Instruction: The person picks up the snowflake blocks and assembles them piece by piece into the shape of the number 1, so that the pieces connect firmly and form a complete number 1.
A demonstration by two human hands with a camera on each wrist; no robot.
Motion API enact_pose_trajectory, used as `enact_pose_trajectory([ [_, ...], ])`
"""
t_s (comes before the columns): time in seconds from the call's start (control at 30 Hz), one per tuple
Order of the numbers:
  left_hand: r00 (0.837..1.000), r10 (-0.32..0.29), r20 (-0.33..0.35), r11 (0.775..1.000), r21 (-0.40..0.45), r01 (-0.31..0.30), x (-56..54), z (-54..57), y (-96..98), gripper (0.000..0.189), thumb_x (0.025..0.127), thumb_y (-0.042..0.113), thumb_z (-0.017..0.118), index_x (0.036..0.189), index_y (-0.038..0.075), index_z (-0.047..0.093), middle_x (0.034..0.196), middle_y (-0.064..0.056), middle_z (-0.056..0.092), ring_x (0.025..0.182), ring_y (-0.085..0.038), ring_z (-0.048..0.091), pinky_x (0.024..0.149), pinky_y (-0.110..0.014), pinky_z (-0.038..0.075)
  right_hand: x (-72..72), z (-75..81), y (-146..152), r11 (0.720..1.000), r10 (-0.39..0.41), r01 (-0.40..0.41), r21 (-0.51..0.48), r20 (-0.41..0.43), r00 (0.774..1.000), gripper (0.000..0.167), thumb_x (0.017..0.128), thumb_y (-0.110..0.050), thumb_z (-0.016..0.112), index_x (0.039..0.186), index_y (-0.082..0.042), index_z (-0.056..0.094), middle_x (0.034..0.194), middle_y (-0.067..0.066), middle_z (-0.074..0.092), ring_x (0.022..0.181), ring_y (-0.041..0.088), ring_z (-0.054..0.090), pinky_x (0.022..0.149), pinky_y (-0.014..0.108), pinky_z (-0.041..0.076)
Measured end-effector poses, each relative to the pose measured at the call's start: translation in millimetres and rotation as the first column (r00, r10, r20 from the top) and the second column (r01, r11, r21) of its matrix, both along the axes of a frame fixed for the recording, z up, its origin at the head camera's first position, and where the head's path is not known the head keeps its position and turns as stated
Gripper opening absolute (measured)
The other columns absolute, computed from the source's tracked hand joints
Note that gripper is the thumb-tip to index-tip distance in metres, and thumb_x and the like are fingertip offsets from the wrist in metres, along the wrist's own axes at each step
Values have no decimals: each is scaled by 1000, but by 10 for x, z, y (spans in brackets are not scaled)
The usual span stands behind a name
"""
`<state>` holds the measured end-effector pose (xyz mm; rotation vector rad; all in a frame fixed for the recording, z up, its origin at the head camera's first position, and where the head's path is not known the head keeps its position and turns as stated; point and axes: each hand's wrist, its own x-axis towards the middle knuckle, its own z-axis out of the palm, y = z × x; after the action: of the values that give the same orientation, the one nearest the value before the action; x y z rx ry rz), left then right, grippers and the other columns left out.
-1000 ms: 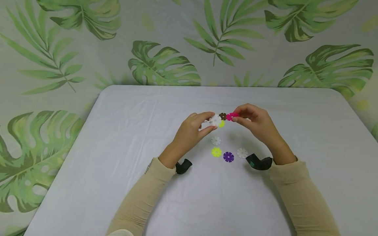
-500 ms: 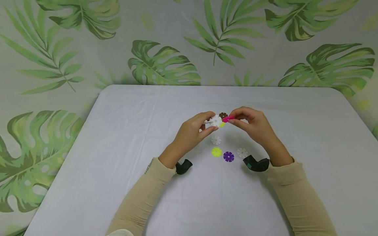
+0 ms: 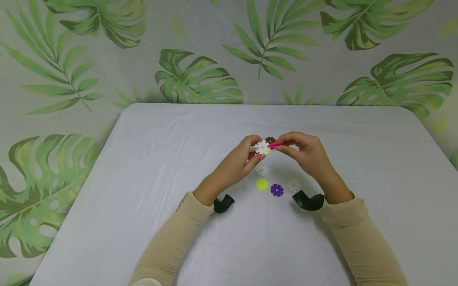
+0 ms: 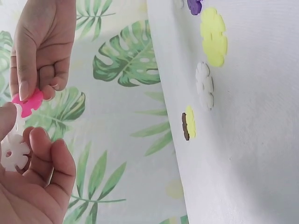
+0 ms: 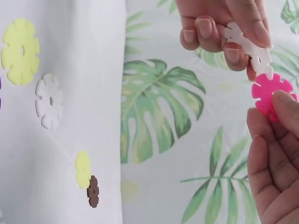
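Over the far half of the table, my left hand pinches a pair of joined white notched snowflake discs between thumb and fingers. My right hand holds a pink snowflake disc by its edge, seen nearly edge-on in the head view. In the right wrist view the pink disc meets the rim of the nearer white disc, notch side to notch side. I cannot tell whether their slots are engaged. Left fingers cover part of the white pair.
On the white-covered table lie a brown disc and a yellow disc beside it, partly hidden behind the hands. Closer in are a white disc, a yellow one, a purple one and another white disc.
My right hand has moved left, bringing the pink disc from beside the brown disc to the white pair's edge. The pink disc has turned from face-on to nearly edge-on.
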<state>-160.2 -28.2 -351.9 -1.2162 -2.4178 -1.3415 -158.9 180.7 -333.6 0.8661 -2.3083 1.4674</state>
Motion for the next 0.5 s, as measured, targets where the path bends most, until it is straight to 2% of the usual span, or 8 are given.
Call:
enact_pose_trajectory([
  [0.07, 1000, -17, 19, 1000, 19, 17, 4, -2, 11, 37, 91, 6, 51, 120, -7, 32, 112, -18, 49, 92, -17, 59, 75, -16, 45, 6, -11, -6, 1000, -8, 7, -3, -14, 1000, 17, 74, 10, 66, 88, 3, 66, 84, 9, 65, 78, 9, 56, 72, 19, 46],
  [0.27, 999, -21, 28, 1000, -6, 21, 13, -6, 26, 36, 91, 6, 50, 118, -7, 31, 110, -18, 49, 91, -19, 58, 75, -16, 45, 21, -28, -38, 998, 35, -36, -49, -25, 999, 17, 73, 14, 65, 88, 6, 66, 84, 13, 66, 80, 10, 60, 73, 21, 48],
  [0.37, 999, -22, 32, 1000, -4, 22, 7, -8, 20, 36, 91, 6, 50, 119, -8, 31, 110, -18, 49, 93, -18, 58, 75, -16, 45, 13, -35, -51, 999, 24, -25, -43, -31, 999, 19, 72, 14, 66, 87, 3, 67, 84, 11, 66, 80, 10, 60, 72, 20, 47],
  [0.5, 1000, 1, 29, 1000, -2, -1, -8, -3, -4, 37, 91, 10, 52, 119, -6, 34, 106, -15, 52, 86, -14, 58, 71, -16, 45, 2, -22, -45, 997, 43, -43, -60, 13, 999, 21, 72, 14, 65, 90, 3, 66, 87, 11, 65, 82, 13, 59, 71, 22, 47],
])
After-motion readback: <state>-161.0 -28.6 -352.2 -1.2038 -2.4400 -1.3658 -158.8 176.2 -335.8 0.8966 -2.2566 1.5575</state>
